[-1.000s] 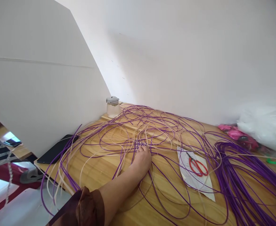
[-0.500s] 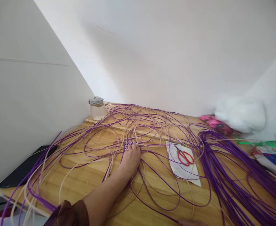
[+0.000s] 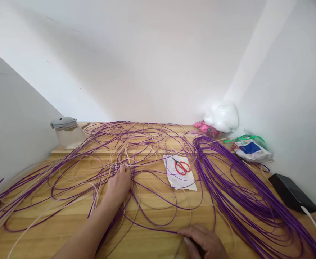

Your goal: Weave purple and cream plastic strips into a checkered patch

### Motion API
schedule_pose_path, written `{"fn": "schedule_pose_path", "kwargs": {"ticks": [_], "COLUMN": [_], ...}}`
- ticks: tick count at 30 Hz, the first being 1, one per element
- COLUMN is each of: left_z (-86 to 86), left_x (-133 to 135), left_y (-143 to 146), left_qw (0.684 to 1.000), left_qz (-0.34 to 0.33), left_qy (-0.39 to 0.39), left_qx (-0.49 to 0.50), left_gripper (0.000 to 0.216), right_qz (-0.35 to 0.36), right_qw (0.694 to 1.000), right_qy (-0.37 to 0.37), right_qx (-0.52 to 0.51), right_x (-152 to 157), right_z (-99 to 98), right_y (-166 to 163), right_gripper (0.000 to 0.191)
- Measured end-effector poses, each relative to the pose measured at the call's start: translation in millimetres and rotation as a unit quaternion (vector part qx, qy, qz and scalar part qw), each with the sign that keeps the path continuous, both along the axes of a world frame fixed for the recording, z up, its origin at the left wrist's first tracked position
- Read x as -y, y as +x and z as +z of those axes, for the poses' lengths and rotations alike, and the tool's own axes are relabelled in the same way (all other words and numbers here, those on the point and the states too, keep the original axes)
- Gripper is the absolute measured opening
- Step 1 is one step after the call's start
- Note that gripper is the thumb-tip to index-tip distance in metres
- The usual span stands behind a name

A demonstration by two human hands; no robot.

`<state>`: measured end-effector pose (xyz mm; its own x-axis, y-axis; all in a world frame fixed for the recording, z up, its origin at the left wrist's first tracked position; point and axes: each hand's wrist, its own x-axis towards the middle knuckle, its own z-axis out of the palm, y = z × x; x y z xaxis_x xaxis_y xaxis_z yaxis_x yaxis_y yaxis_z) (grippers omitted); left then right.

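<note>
A small checkered piece woven from purple and cream strands (image 3: 116,168) lies on the wooden table, its loose ends fanning out on all sides. Bent fingers of my left hand (image 3: 118,185) hold it down at its right part, covering some of the weave. Near the front edge of the view, my right hand (image 3: 205,240) pinches a purple strand (image 3: 155,228) between thumb and fingers. That strand runs leftward toward the woven piece. Red-handled scissors (image 3: 182,167) rest on a sheet of white paper (image 3: 189,184), to the right of my left hand.
A thick bundle of purple strands (image 3: 228,180) curves down the right side. Behind it are a white plastic bag (image 3: 224,118) and a packet with a blue patch (image 3: 251,149). A black box (image 3: 293,192) with a white cable stands far right; a lidded jar (image 3: 69,137) stands back left.
The view has swung to the right, so things appear further left. My right hand has come fully into view with the purple strand. My left hand stays on the woven piece.
</note>
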<state>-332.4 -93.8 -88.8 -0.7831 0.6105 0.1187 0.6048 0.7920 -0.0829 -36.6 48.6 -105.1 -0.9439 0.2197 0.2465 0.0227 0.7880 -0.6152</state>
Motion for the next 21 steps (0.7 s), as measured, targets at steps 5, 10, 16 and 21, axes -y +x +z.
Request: {"fn": "schedule_pose_path", "kwargs": {"ticks": [5, 10, 16, 21], "left_z": [-0.6, 2.4, 8.3, 10.6], "left_x": [0, 0, 3, 4], "left_y": [-1, 0, 1, 2], "left_qw": [1.000, 0.999, 0.999, 0.999], "left_qz": [-0.002, 0.013, 0.011, 0.000], "left_qy": [-0.003, -0.017, -0.016, -0.009], "left_qx": [0.002, 0.024, 0.034, 0.034], "left_gripper": [0.037, 0.040, 0.043, 0.043], "right_qz": [0.003, -0.002, -0.019, -0.026], "right_qw": [1.000, 0.999, 0.999, 0.999], "right_qy": [-0.019, -0.027, -0.037, -0.035], "right_qx": [-0.011, -0.019, -0.025, -0.024], "right_x": [0, 3, 7, 10], "right_z": [2.8, 4.3, 9.6, 12.8], "right_y": [-1, 0, 2, 3], "right_gripper": [0.025, 0.026, 0.024, 0.023]}}
